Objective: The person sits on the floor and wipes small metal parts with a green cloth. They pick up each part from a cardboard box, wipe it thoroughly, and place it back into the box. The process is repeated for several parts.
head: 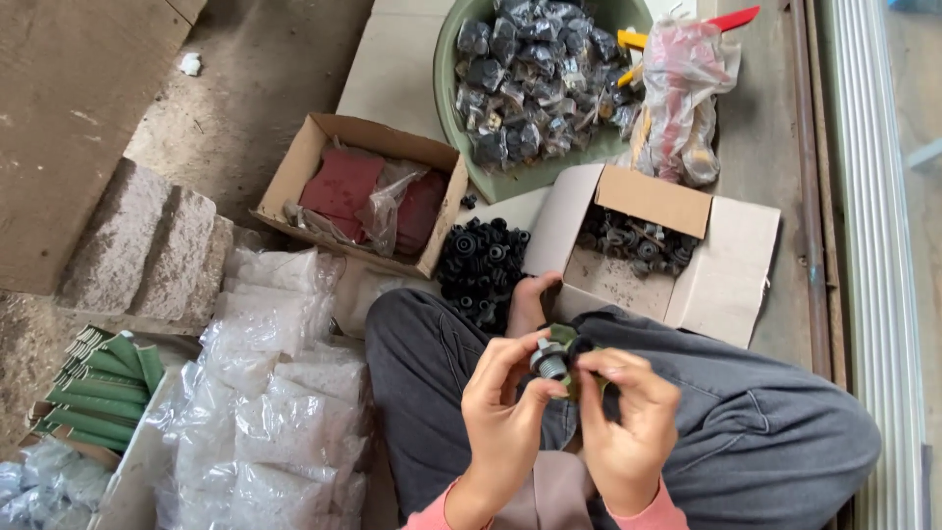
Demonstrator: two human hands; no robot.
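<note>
Pink sleeves (659,514) (grey trousers (765,432))

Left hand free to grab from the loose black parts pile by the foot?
Probably not right now: the left hand pinches a small threaded fitting with the right hand. The black parts pile lies uncovered just past the knee.

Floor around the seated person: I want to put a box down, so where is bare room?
Bare concrete floor lies left of the box of red packets, above the stone blocks. A strip stays free between the white box and the metal rail. Crowded: the clear bags, loose black parts and green basin.
</note>
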